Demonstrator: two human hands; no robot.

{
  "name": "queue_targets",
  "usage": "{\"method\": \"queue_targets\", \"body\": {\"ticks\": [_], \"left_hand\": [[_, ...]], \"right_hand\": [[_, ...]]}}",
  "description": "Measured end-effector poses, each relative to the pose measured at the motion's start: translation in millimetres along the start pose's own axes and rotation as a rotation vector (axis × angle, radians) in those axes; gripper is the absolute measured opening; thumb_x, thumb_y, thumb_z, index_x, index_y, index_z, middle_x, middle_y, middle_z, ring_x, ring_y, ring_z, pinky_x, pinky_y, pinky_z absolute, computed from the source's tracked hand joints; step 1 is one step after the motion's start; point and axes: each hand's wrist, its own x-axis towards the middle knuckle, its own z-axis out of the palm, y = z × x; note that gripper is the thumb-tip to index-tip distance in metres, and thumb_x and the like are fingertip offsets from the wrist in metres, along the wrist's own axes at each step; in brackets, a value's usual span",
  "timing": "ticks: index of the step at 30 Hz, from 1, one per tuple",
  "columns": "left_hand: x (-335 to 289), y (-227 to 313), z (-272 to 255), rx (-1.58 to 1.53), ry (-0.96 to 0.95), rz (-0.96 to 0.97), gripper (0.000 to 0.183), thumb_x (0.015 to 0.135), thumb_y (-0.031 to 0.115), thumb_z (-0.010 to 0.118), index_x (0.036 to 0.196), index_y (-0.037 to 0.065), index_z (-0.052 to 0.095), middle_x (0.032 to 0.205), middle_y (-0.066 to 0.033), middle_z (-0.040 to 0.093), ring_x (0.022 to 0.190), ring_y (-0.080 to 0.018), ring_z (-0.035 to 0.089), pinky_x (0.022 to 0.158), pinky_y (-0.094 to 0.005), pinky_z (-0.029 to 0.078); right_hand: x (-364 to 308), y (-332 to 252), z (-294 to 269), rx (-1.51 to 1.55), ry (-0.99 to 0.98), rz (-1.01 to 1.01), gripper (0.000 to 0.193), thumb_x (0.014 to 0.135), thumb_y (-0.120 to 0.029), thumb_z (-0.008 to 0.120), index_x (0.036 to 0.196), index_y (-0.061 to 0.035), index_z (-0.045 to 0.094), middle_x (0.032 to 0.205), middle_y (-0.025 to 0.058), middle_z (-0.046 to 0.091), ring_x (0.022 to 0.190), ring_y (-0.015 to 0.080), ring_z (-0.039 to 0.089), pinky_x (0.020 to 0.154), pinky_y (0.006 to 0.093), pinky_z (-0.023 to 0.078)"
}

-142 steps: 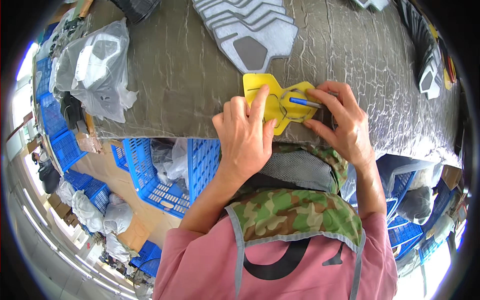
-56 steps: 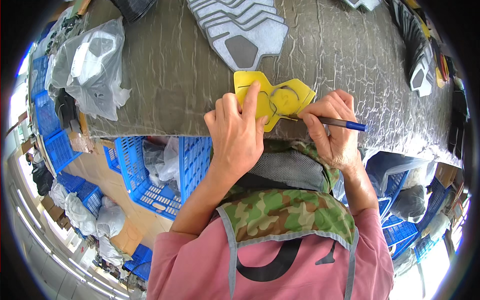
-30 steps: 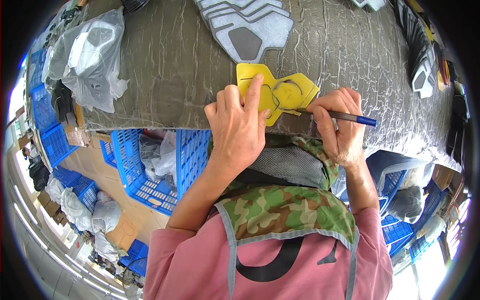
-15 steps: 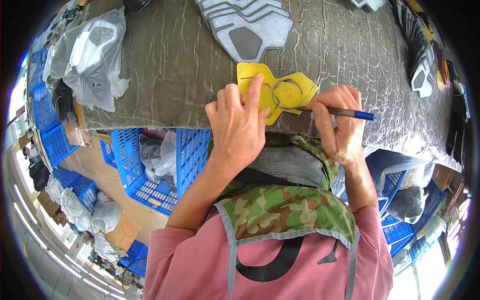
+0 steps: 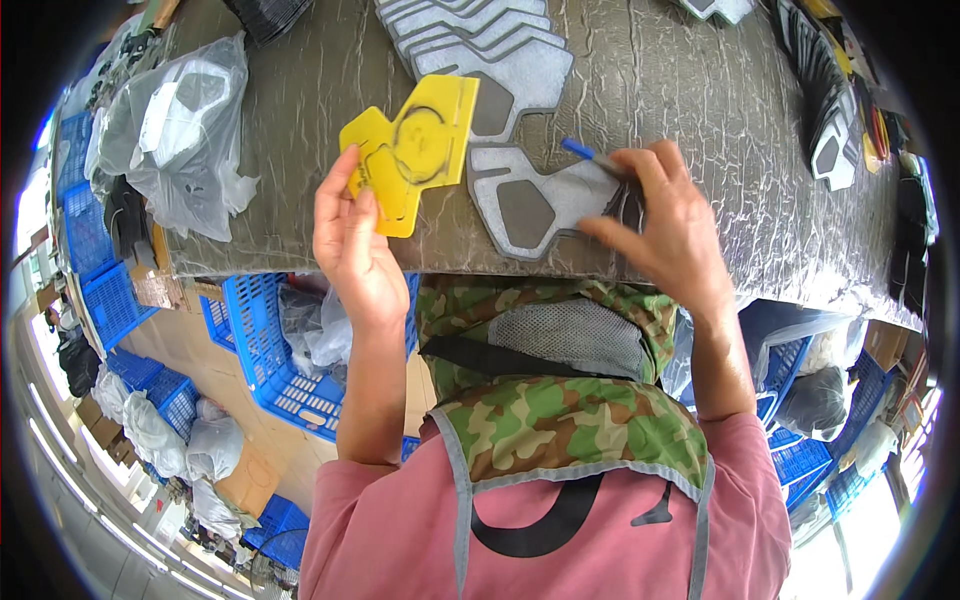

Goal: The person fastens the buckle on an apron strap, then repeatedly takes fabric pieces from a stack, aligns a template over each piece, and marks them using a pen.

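My left hand [image 5: 362, 235] pinches a yellow template [image 5: 400, 205] by its edge, raised above the table and tilted. The template has curved slots and dark ink marks. A light grey cut piece [image 5: 575, 195] with a dark five-sided patch lies flat near the table's front edge. Over its right end is my right hand [image 5: 665, 225], with thumb and forefinger spread along it. A pen [image 5: 580, 150] with a blue end sticks out leftward from the fingers of this hand. Whether the fingertips touch the grey piece is hard to tell.
A fanned stack of similar grey pieces [image 5: 545, 75] lies just beyond. Another row of them [image 5: 835, 150] is at the far right. A clear plastic bag [image 5: 190, 130] rests on the table's left side. Blue crates [image 5: 265, 350] stand below the front edge.
My left hand has lifted the yellow template off the grey piece and moved it left. My right hand has turned the pen, so its blue end points left instead of right.
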Motion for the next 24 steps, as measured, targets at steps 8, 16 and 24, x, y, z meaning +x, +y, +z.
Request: {"method": "queue_targets", "body": {"ticks": [8,16,24], "left_hand": [[-4.5,-26.3,-12.3,0.320,0.000,0.271,0.041,0.098,0.000,0.051,0.139,-0.005,0.052,0.143,-0.0144,0.052,0.127,-0.0217,0.053,0.109,-0.0358,0.040],[-4.0,-25.3,-5.4,0.376,-0.065,0.249,0.038,0.098,-0.002,0.049,0.136,-0.003,0.054,0.129,-0.0075,0.055,0.113,-0.0138,0.055,0.099,-0.0286,0.043],[-5.2,-21.2,-0.5,0.424,-0.087,0.271,0.036,0.097,-0.003,0.049,0.133,-0.003,0.056,0.120,-0.0055,0.054,0.106,-0.0122,0.054,0.094,-0.0268,0.043]], "right_hand": [[8.2,4.8,-10.7,0.482,-0.081,0.220,0.030,0.082,-0.012,0.080,0.098,-0.0018,0.057,0.075,0.0103,0.062,0.069,0.0177,0.058,0.068,0.0331,0.048],[137.5,142.5,-109.8,0.040,0.703,0.116,0.024,0.089,-0.018,0.075,0.106,-0.0025,0.068,0.092,0.0082,0.069,0.077,0.0151,0.061,0.069,0.0295,0.049],[122.2,38.5,-8.8,0.123,0.184,-0.162,0.043,0.078,-0.031,0.084,0.108,-0.0043,0.068,0.106,0.0105,0.063,0.091,0.0281,0.065,0.079,0.0383,0.052]]}}
